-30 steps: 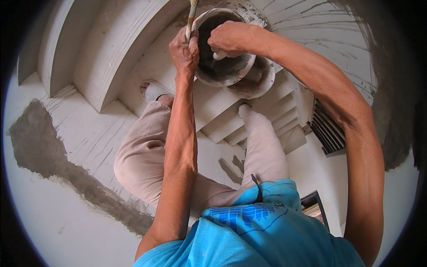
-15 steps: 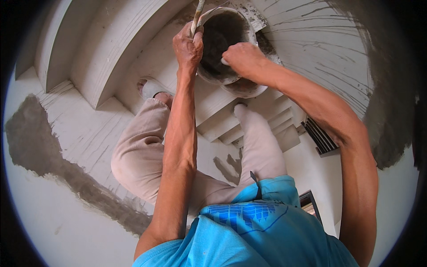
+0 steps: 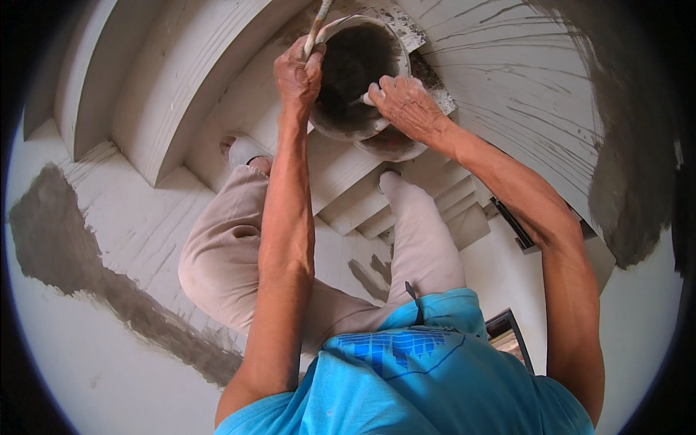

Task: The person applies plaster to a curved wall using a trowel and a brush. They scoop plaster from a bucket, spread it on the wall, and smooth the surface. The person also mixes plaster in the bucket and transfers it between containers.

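My left hand [image 3: 299, 72] is closed round a light-handled brush [image 3: 317, 25] at the left rim of a bucket [image 3: 337, 127] that holds dark grey slurry [image 3: 351, 61]. My right hand [image 3: 406, 105] is closed on a pale handle [image 3: 368, 98] over the bucket's lower right part; whatever the handle leads to is hidden in the slurry. A second stained container [image 3: 391, 151] sits partly hidden beneath the bucket.
White curved steps [image 3: 152, 87] rise at left, and more treads [image 3: 355, 210] descend under my feet. The surrounding walls [image 3: 507, 101] carry drips and grey patches [image 3: 58, 225]. A dark metal grille [image 3: 516, 221] and a framed opening [image 3: 513, 326] are at right.
My right hand has moved down and right, from inside the bucket toward its rim, uncovering more of the dark slurry. My left hand shifts only slightly, still with the brush.
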`<state>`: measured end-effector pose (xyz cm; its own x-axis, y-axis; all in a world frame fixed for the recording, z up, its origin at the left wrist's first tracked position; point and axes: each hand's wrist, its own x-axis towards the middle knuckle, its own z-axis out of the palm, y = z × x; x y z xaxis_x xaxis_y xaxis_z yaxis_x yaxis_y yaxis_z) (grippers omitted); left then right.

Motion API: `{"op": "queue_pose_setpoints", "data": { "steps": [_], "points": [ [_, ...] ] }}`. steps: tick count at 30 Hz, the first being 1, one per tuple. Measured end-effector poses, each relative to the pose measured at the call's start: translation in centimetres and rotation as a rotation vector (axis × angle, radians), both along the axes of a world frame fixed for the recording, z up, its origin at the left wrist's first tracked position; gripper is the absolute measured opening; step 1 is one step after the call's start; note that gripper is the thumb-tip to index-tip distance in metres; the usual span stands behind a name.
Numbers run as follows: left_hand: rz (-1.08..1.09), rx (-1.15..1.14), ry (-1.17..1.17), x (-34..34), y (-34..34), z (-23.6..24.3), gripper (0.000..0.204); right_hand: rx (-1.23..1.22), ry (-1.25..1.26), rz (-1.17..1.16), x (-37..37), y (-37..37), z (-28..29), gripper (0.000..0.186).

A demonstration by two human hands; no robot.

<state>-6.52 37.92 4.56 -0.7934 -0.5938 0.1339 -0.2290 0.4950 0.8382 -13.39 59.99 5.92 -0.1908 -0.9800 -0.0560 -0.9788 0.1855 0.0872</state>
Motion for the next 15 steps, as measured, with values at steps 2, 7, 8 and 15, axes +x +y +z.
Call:
{"op": "queue_pose_setpoints", "data": {
  "steps": [2,7,8,15],
  "points": [
    [-0.010,0.011,-0.036,-0.2,-0.5,-0.3,0.020,-0.007,-0.086,0.024,-0.6,0.7,-0.9,0.027],
    [-0.020,0.014,-0.069,0.1,-1.4,0.0,0.021,0.029,-0.611,-0.297,-1.6,2.7,0.4,0.022],
    [-0.022,0.001,-0.082,0.1,-1.7,-0.1,0.021,-0.003,-0.703,-0.346,-1.7,3.0,0.5,0.021],
    [0.004,-0.126,-0.127,0.1,-1.7,-0.6,0.018,-0.137,-0.792,-0.673,-1.7,2.4,-2.6,0.014]
  ]
}}
